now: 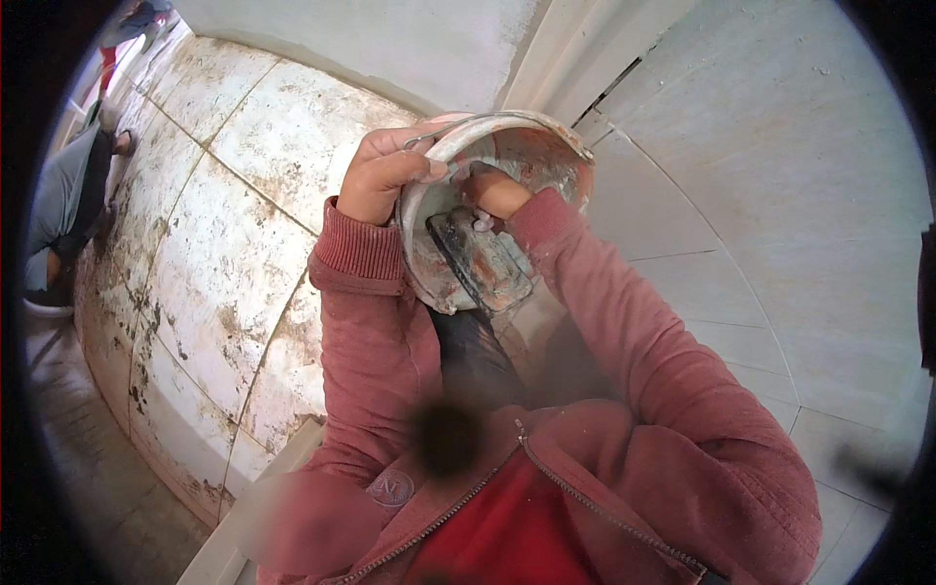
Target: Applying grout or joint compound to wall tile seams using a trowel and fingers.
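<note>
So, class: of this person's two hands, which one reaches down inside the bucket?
The right hand: it goes inside the stained bucket, by a dark trowel-like tool. The left hand only grips the rim from outside.

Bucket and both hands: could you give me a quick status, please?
Left hand grips the bucket rim. Right hand inside it, on a trowel. Another person stands apart, far left.

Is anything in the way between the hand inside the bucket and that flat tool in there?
Nothing visible blocks it. The right hand reaches into the round, mortar-crusted bucket, just above the flat, caked metal trowel. The left hand grips the bucket's rim.
</note>
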Demonstrator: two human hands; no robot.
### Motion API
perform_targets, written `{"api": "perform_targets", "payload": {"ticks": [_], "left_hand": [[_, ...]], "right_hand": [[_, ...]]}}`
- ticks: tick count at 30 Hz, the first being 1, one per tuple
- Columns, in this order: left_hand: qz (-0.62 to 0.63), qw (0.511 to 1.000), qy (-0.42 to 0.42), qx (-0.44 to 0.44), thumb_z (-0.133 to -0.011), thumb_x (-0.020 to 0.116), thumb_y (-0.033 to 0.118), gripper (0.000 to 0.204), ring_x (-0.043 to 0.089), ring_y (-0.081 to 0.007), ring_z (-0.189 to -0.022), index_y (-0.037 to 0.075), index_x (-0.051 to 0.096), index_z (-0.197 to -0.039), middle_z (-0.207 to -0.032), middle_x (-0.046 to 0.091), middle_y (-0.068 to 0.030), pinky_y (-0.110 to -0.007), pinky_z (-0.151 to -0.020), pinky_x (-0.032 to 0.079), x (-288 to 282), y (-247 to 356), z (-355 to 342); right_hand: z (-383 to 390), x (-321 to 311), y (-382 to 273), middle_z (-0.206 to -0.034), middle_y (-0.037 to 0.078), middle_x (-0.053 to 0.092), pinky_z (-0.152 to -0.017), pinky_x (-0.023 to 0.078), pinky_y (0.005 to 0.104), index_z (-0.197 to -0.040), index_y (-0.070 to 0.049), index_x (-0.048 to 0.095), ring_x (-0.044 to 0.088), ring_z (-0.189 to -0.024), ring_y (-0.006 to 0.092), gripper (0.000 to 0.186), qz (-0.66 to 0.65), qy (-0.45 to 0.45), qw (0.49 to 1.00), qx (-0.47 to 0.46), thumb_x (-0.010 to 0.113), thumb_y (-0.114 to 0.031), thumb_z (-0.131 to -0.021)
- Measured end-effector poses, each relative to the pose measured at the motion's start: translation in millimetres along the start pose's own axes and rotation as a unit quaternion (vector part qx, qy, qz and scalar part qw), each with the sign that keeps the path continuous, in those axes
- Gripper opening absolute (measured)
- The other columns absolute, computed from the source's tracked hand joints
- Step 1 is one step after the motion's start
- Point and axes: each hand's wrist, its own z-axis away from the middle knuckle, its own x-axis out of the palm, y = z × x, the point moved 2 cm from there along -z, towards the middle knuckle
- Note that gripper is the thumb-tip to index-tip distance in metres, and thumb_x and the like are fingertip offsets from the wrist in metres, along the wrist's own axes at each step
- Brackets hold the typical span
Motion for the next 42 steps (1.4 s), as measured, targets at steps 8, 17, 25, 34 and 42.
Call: {"api": "perform_targets", "payload": {"ticks": [8,17,25,34,42], "left_hand": [[-0.011,1.0,0.0,-0.001,-0.063,0.05,0.007,0.052,0.055,-0.02,-0.087,-0.012,0.045,-0.111,-0.101,0.056,-0.0163,-0.026,-0.08,0.041,-1.5,-5.4,-8.0],[0.026,0.979,0.202,-0.02,-0.065,0.048,0.004,0.027,0.056,-0.0197,-0.058,-0.012,0.055,-0.086,-0.074,0.057,-0.0139,-0.028,-0.053,0.048,-26.1,-13.7,-4.3],[0.009,0.982,0.188,-0.001,-0.065,0.047,0.003,0.028,0.056,-0.0198,-0.057,-0.013,0.053,-0.087,-0.073,0.057,-0.0142,-0.029,-0.056,0.049,-8.3,-7.9,-4.9],[-0.007,0.991,0.137,0.001,-0.066,0.041,0.003,0.035,0.059,-0.0233,-0.061,-0.015,0.051,-0.095,-0.077,0.059,-0.0187,-0.029,-0.06,0.049,-10.6,-7.5,-4.3],[-0.001,0.992,0.13,0.002,-0.065,0.041,0.004,0.041,0.058,-0.0234,-0.06,-0.015,0.049,-0.1,-0.073,0.058,-0.0184,-0.028,-0.059,0.048,2.0,-0.5,-2.9]], "right_hand": [[8.7,-22.5,17.6,-0.072,0.004,0.049,-0.033,0.032,0.0227,-0.104,-0.003,0.047,0.037,-0.04,0.0072,0.035,-0.238,-0.035,0.969,0.056,0.04,-0.005,-0.07],[103.1,-85.8,31.1,-0.088,0.007,0.051,-0.044,0.039,0.0243,-0.103,-0.004,0.044,0.038,-0.045,0.0079,0.034,-0.295,0.214,0.907,-0.211,0.041,0.0,-0.069],[102.0,-93.3,-5.9,-0.128,0.022,0.029,-0.053,0.046,0.0386,-0.103,-0.009,0.044,0.057,-0.073,0.0312,0.042,0.469,0.38,0.745,-0.284,0.047,-0.002,-0.061],[95.7,-84.6,2.3,-0.129,0.023,0.028,-0.05,0.045,0.0366,-0.102,-0.007,0.042,0.057,-0.068,0.0292,0.043,0.541,0.346,0.742,-0.193,0.049,-0.003,-0.06],[86.5,-108.0,-5.7,-0.131,0.021,0.026,-0.054,0.046,0.0366,-0.102,-0.007,0.043,0.056,-0.068,0.031,0.044,0.433,0.409,0.746,-0.298,0.048,-0.001,-0.058]]}}
